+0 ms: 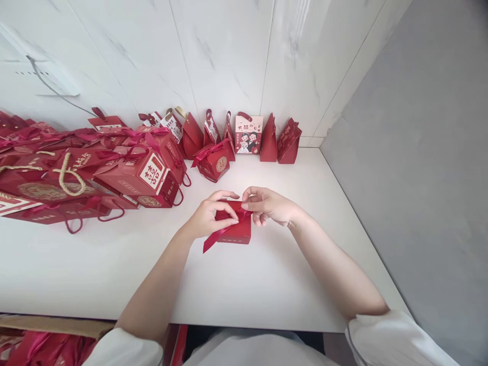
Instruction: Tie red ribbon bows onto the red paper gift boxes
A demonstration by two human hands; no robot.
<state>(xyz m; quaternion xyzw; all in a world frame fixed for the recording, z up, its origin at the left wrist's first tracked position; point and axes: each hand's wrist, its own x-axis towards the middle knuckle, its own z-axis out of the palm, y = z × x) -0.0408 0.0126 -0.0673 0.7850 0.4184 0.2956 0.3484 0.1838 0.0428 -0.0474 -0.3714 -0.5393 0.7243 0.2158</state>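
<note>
A small red gift box (235, 235) sits on the white table in front of me. Across its top runs a dark pink satin ribbon (214, 238), one tail hanging over the left side toward me. My left hand (215, 213) is at the box's left, thumb and index finger closed on the ribbon near the middle. From the right, my right hand (265, 204) pinches the ribbon with thumb and fingertips just above the box. The fingers partly cover the ribbon's crossing, so I cannot tell how it is tied.
Red gift boxes with ribbons and cord handles (133, 170) are piled at the left. A ribboned box (213, 161) and a row of small bags (249, 134) stand by the marble wall (229, 56). A carton (57, 325) with red items is at lower left. A grey wall (412, 168) bounds the right.
</note>
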